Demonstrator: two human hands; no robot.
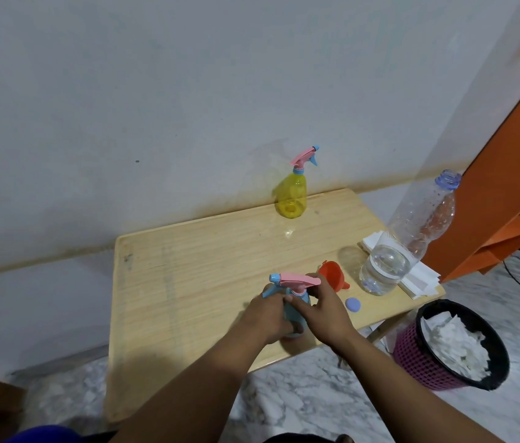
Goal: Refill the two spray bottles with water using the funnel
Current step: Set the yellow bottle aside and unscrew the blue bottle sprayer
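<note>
A blue spray bottle (297,303) with a pink and blue trigger head stands near the table's front edge. My left hand (265,318) wraps its body. My right hand (319,306) has its fingers at the bottle's neck, just under the trigger head. An orange funnel (333,274) lies on its side right behind my right hand. A yellow spray bottle (292,195) with the same kind of head stands at the table's far edge by the wall. A clear water bottle (408,238), uncapped and partly filled, stands at the right.
A blue bottle cap (352,305) lies on the wooden table (188,266) right of my hands. White napkins (418,279) sit under and behind the water bottle. A pink wastebasket (450,346) with crumpled paper stands on the floor at the right. Orange furniture (514,187) is beyond.
</note>
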